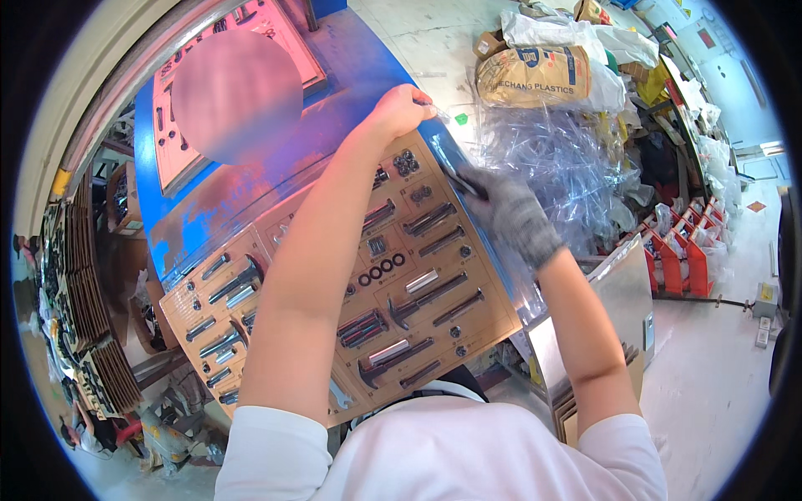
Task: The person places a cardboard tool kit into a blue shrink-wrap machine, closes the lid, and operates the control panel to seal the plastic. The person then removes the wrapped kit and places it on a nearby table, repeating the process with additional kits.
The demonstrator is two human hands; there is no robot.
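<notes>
A cardboard panel [401,300] lies slanted across the table before me. Bolts, nuts, black rings, metal sleeves and wrenches sit on it in printed boxes, under what looks like clear film. My bare left hand [404,109] is at the panel's far corner, its fingers closed on the clear plastic film [442,120] there. Beside the panel's right edge is my right hand [510,210] in a grey knit glove, blurred. It grips a dark tool [467,185], too blurred to name. My left forearm hides part of the panel.
A similar panel [169,150] under pink light lies on the blue table [351,50]; a blurred patch covers part of it. Right of the table are crumpled clear plastic [551,156], a printed plastics sack [532,75] and red metal brackets [680,263]. Stacked cardboard panels [81,269] stand left.
</notes>
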